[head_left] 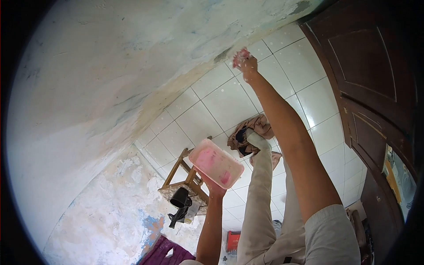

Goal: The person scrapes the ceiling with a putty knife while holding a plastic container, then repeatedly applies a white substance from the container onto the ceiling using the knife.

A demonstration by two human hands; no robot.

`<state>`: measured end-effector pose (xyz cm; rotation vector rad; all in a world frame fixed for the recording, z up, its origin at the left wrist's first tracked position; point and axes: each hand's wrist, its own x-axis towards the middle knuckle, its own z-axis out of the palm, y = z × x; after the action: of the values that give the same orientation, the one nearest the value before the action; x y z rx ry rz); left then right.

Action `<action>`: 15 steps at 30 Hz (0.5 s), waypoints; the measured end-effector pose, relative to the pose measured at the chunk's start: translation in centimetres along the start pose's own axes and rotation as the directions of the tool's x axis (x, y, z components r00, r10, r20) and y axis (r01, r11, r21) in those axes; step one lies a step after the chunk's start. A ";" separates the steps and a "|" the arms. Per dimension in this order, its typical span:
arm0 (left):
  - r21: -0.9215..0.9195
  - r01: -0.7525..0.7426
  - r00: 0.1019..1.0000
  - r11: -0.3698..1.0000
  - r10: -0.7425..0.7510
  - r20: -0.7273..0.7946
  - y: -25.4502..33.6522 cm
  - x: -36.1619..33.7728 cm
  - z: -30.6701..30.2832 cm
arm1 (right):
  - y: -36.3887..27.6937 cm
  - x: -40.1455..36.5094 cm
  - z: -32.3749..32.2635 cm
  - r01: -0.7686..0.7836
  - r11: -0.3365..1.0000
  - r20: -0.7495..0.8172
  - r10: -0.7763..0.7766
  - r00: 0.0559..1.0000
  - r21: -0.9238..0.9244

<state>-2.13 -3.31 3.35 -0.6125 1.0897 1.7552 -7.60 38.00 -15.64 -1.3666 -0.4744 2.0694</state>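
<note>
My left hand (pixel 214 186) grips a shallow pink plastic tray (pixel 234 161) from below and along its near edge. Pink paint (pixel 205 159) coats part of the tray's inside, with a brighter patch near one corner. My right arm is stretched far out, and its hand (pixel 248 67) is closed round a crumpled pink-and-white wad (pixel 240 58), somewhat blurred. That hand is close to the bottom of the patchy pale wall (pixel 132 57), over the tiled floor.
A wooden stool (pixel 170 191) stands by the wall with a black mug (pixel 179 197) on it. Brown cloth (pixel 260 126) lies on the white floor tiles (pixel 221 99) under my feet. A dark wooden door (pixel 362 57) is at right. Purple fabric (pixel 163 254) lies at the bottom.
</note>
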 end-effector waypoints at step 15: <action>-0.003 -0.026 1.000 1.000 0.026 -0.013 1.7 -2.0 8.6 | -3.6 -24.4 11.5 0.253 0.964 0.329 -0.212 0.920 -0.087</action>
<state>-2.28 2.99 9.72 -0.6151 1.1092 1.7776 -10.17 25.06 8.18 -0.9870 -0.8775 2.0915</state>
